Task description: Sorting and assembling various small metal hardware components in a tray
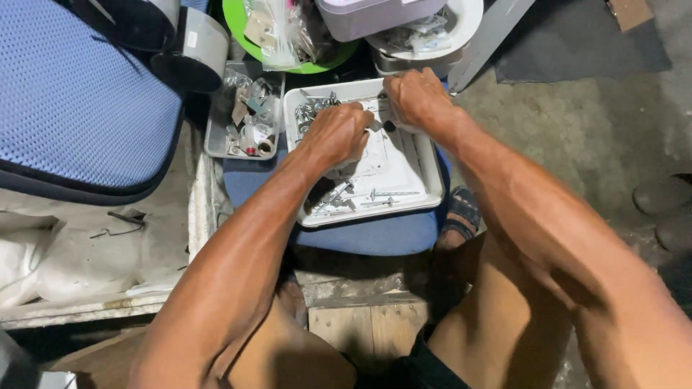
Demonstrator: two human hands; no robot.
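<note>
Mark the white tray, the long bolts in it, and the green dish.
white tray (432, 169), head view, right rim.
long bolts (386, 196), head view, shank of one bolt.
green dish (238, 29), head view, left rim.

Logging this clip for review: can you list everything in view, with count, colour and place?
white tray: 1, white, centre, on blue cushion
screws: many, silver, inside white tray
blue cushion: 1, blue, under white tray
clear tray: 1, clear, left of white tray, holding small parts
green bowl: 1, green, top centre
plastic bag: 1, clear, in green bowl
mesh seat: 1, blue, top left
sandal: 1, dark, right of cushion
left hand: 1, over white tray
right hand: 1, at tray's far edge
</note>
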